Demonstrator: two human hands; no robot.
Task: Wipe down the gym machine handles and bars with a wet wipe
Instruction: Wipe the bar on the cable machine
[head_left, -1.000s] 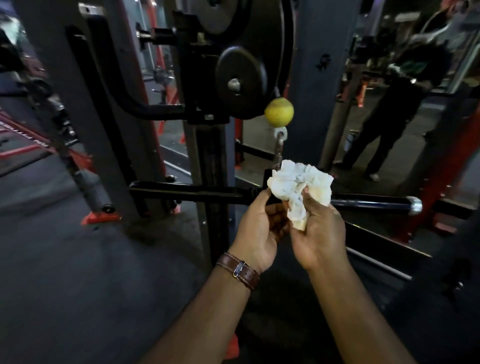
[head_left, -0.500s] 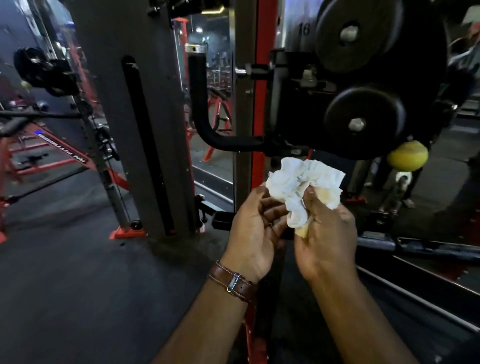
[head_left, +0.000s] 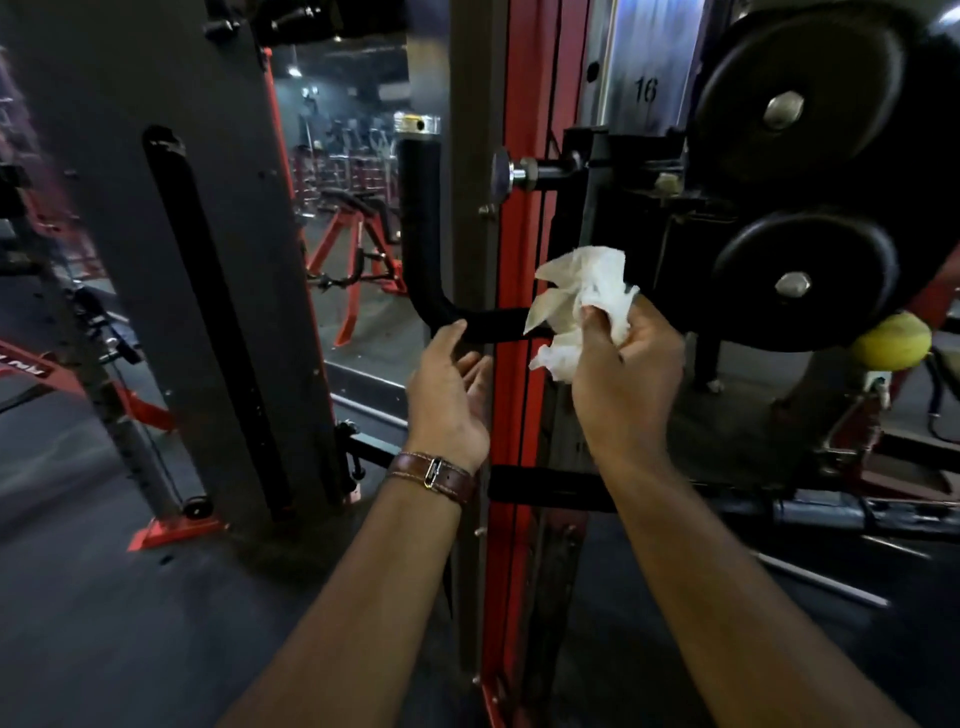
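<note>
A crumpled white wet wipe is bunched in my right hand, which grips it between thumb and fingers in front of the machine's carriage. A black L-shaped handle rises beside the red and grey upright, then bends right toward the wipe. My left hand, with a brown strap at the wrist, is free of the wipe; its fingers are relaxed, with the thumb tip near the handle's bend. Whether it touches the handle I cannot tell.
Two black pulley wheels and a yellow ball stopper sit at the right. A dark horizontal bar runs low at the right. A grey column with a black slot stands at the left, with other red gym frames behind it.
My left hand has let go of the wipe and moved left toward the handle's bend. My right hand now holds the wipe alone, raised nearer the handle. The view has shifted left and closer.
</note>
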